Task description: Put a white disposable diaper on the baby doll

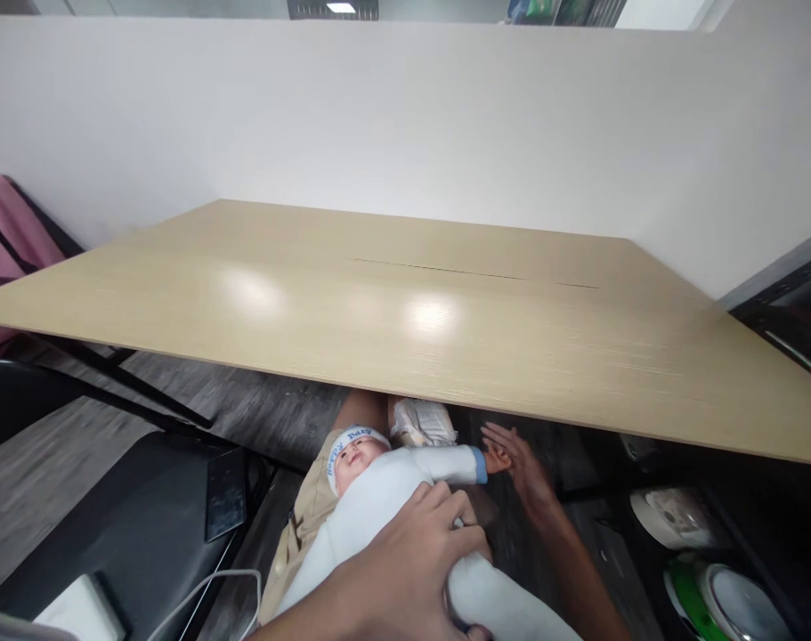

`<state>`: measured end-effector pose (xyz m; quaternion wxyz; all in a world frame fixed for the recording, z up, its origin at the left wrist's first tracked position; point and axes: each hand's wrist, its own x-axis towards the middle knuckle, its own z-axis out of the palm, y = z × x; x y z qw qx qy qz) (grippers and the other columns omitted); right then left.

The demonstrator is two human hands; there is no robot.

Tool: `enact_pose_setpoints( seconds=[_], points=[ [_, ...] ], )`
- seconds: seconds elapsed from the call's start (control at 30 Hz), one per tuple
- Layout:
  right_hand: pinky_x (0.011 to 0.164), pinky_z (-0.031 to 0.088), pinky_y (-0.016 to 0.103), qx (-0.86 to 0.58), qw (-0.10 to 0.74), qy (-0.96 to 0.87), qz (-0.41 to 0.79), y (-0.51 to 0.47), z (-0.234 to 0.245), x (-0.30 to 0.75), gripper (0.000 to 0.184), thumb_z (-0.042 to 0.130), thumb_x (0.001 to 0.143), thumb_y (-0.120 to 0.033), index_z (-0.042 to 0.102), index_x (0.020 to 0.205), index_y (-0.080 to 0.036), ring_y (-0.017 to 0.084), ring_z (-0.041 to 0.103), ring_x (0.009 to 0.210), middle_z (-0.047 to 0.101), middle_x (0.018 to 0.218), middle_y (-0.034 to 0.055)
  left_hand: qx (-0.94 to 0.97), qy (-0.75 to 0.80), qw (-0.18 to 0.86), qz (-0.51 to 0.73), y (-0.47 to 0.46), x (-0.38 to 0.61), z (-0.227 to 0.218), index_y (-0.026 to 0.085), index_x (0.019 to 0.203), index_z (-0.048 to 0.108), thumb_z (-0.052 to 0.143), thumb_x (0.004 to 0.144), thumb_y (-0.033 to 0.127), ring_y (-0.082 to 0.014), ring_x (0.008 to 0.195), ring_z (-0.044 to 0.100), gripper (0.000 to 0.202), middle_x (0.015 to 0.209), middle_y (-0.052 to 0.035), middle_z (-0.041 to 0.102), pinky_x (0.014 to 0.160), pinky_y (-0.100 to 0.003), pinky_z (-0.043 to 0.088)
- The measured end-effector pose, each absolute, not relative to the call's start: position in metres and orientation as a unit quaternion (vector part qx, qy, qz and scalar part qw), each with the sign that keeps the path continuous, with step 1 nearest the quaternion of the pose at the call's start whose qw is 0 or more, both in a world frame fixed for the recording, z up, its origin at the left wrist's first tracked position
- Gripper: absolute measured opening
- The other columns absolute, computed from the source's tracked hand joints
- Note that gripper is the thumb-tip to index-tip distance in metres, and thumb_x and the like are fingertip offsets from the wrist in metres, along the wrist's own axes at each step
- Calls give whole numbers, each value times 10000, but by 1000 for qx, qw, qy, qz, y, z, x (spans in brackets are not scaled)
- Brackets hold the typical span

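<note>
A doll point(385, 481) in white lies across a person's lap, at the lower centre of the frame.
The left hand point(422, 539), at the bottom centre, is curled around part of the doll's white clothing, beside a white-clad limb. The right hand point(529, 472), right of centre near the bottom, has its fingers loosely stretched out beside the doll's small hand; whether they touch, I cannot tell. The doll wears a "Happy Baby" cap point(342, 450). A white bundle point(424, 422) sits just above its arm, near the front edge of the table point(405, 294). At lower left, a phone point(226, 494) rests on a black chair point(125, 525).
</note>
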<state>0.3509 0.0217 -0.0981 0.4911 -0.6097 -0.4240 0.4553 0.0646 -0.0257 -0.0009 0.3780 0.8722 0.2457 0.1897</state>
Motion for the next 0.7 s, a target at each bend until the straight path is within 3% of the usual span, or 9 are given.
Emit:
enact_pose_setpoints(
  seconds=[0.1,0.2,0.27,0.33,0.4,0.47,0.53,0.6,0.7],
  points=[
    [1184,521,553,-620,466,-481,409,5,-76,352,558,601,1049,-725,830,1205,-240,351,724,1270,805,1305,141,877,241,372,185,-28,63,1,274,1129,684,891,768,562,-293,1167,554,506,1232,-47,602,1113,-451,463],
    [1321,350,614,-597,357,-649,307,-7,-53,332,442,662,1056,-591,795,1368,-308,357,649,1408,749,1470,110,879,230,370,192,-28,65,5,273,1131,692,893,790,559,-296,1176,562,488,1261,-55,608,1102,-445,491],
    [1357,256,663,-550,264,-738,288,-8,-42,311,439,716,1034,-501,759,1427,-310,350,658,1390,753,1450,100,878,226,372,196,-28,65,9,269,1136,693,903,799,548,-304,1208,578,485,1295,-60,623,1117,-452,501],
    [1294,368,641,-523,209,-766,308,-6,-34,290,416,747,1006,-427,761,1390,-270,339,704,1278,779,1336,103,874,234,380,195,-30,58,12,281,1209,695,917,808,542,-319,1244,599,528,1337,-69,645,1140,-473,511],
    [1122,534,542,-537,200,-753,322,-6,-25,272,318,719,1016,-383,775,1295,-241,320,723,1156,770,1250,109,860,247,390,218,-37,41,6,307,1338,666,885,877,491,-321,1265,630,543,1363,-80,673,1140,-470,539],
    [1008,578,465,-556,210,-737,321,-10,-12,258,249,682,1039,-357,767,1245,-246,302,716,1112,743,1234,106,828,292,375,299,-50,11,-11,335,1421,613,773,991,373,-304,1267,667,460,1351,-86,700,1123,-443,570],
    [1002,576,436,-554,217,-738,318,-16,6,249,227,678,1040,-323,752,1245,-261,290,705,1135,721,1232,94,753,406,309,414,-68,-24,-40,346,1393,598,660,1054,302,-307,1256,692,348,1322,-90,705,1110,-455,586],
    [1000,576,421,-542,221,-746,317,-22,25,243,233,687,1028,-290,741,1253,-272,284,698,1158,707,1226,81,651,543,286,446,-88,-55,-68,322,1402,566,635,1071,412,-342,1296,683,350,1408,-113,677,1105,-499,596],
    [945,590,387,-530,225,-755,314,-28,50,239,231,684,1031,-279,728,1258,-280,265,712,1124,696,1222,62,564,622,385,384,-110,-80,-90,299,1424,551,574,1056,651,-388,1332,696,510,1434,-137,702,1141,-576,589]
  ],
)
